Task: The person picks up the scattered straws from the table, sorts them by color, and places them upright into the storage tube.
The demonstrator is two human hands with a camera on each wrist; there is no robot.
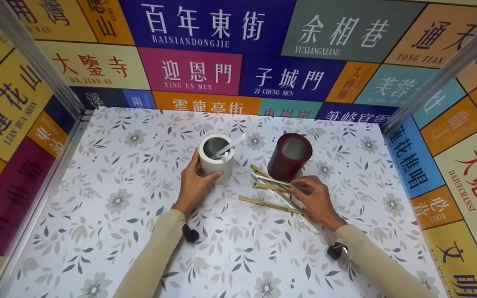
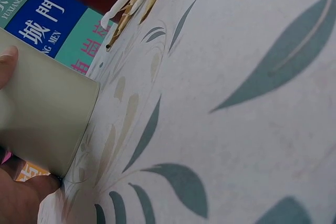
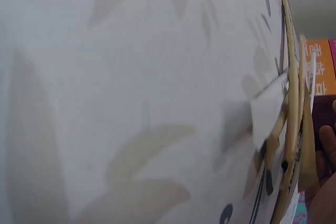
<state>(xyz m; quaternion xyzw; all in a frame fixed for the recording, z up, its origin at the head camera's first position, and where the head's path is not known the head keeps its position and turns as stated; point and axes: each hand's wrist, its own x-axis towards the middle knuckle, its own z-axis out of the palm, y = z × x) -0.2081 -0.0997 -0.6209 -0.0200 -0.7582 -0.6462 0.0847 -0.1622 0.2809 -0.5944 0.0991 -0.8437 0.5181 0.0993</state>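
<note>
Right, left hand (image 1: 193, 182) grips the white cup (image 1: 217, 157) from its near side, thumb and fingers curled round the wall; one white strip (image 1: 229, 147) leans inside it. Right hand (image 1: 315, 198) rests fingers-down on the pile of flat sticks (image 1: 275, 194), pinching one, just in front of the dark red cup (image 1: 289, 156). Count: two cups, roughly five or six loose sticks on the floral table (image 1: 118, 207), exact number unclear from the overlap

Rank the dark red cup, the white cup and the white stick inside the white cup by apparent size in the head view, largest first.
1. Dark red cup and white cup: they look about alike, the red one perhaps slightly bigger, so no firm ranking.
2. White stick: clearly smallest, a thin strip leaning out of the white cup.
</note>
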